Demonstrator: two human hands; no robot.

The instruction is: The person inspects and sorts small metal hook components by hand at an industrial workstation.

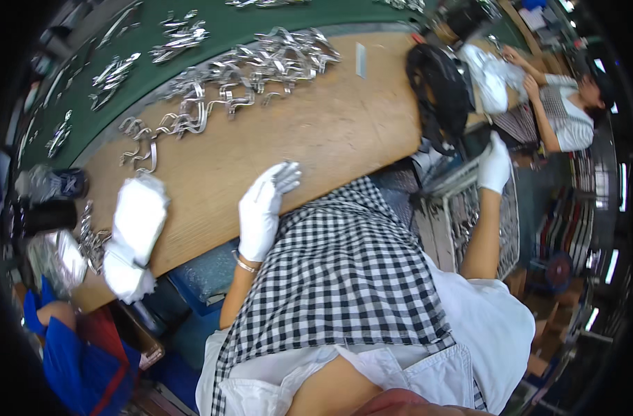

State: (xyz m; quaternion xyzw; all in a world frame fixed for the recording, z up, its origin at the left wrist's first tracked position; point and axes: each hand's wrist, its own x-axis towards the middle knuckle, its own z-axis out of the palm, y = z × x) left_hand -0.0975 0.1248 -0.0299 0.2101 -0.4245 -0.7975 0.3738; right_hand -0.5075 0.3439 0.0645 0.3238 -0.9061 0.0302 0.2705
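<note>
My left hand [263,208], in a white glove, rests at the front edge of the wooden table [316,139] with its fingers stretched out and nothing in them. My right hand [495,166], gloved too, is held out far to the right, above a pale crate [512,229] with small shiny pieces in it. A dark thing [477,139] lies close to its fingertips; whether they touch it, I cannot make out. Along the table's far side lies a heap of bent, shiny metal pieces [261,66], a few loose ones nearer me.
A white bundle [137,218] lies at the table's left end, beside clear plastic bags [56,256]. A black bag [438,90] sits at the right end. More metal heaps [181,35] lie on the green surface [146,69]. One person [569,111] is at the right, another in blue [81,360] at lower left.
</note>
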